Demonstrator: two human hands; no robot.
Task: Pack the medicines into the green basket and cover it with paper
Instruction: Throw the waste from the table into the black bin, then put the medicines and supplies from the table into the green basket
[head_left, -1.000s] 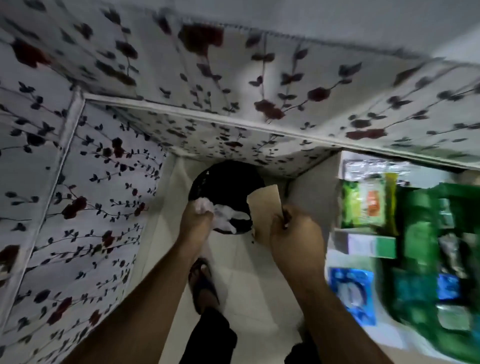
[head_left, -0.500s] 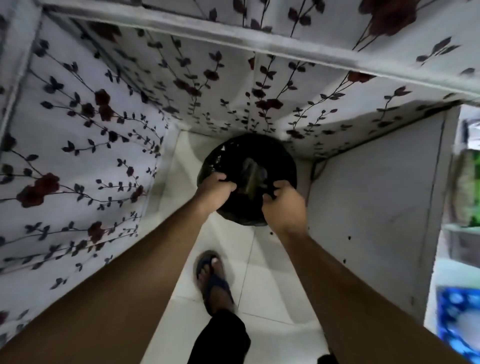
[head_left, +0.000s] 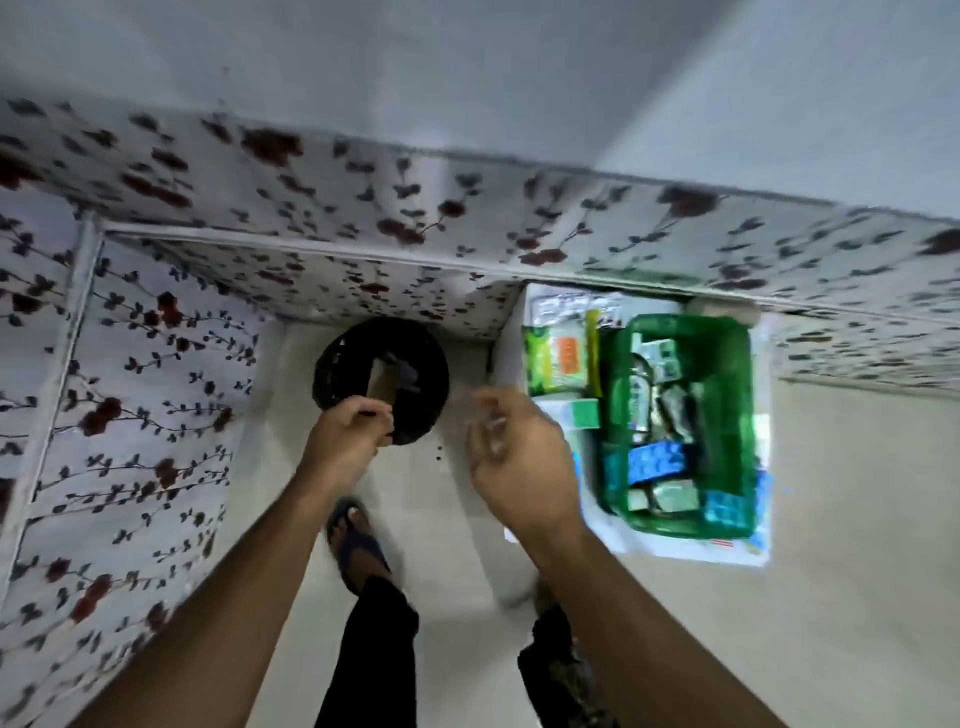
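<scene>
The green basket (head_left: 737, 415) stands on a white surface at the right, holding several medicine packs and strips (head_left: 655, 462). More packs lie beside it: a green and orange pack (head_left: 558, 358) and a white and green box (head_left: 576, 414). White paper (head_left: 675, 548) shows under the basket. My left hand (head_left: 343, 441) is at the near rim of a black bin (head_left: 426, 374) on the floor, fingers curled on the rim. My right hand (head_left: 519, 452), blurred by motion, hovers between the bin and the basket, fingers apart and holding nothing. A brown card piece (head_left: 382, 384) lies in the bin.
A floral-patterned cloth cabinet (head_left: 130, 389) fills the left side and runs across the back. A white panel edge (head_left: 506, 364) separates the bin from the medicines. My sandalled foot (head_left: 358, 540) stands on the tiled floor below the hands.
The brown card and white scrap left my hands and went into the bin. My right hand has let go of the bin rim and moved right toward the basket. The view swung back right.
</scene>
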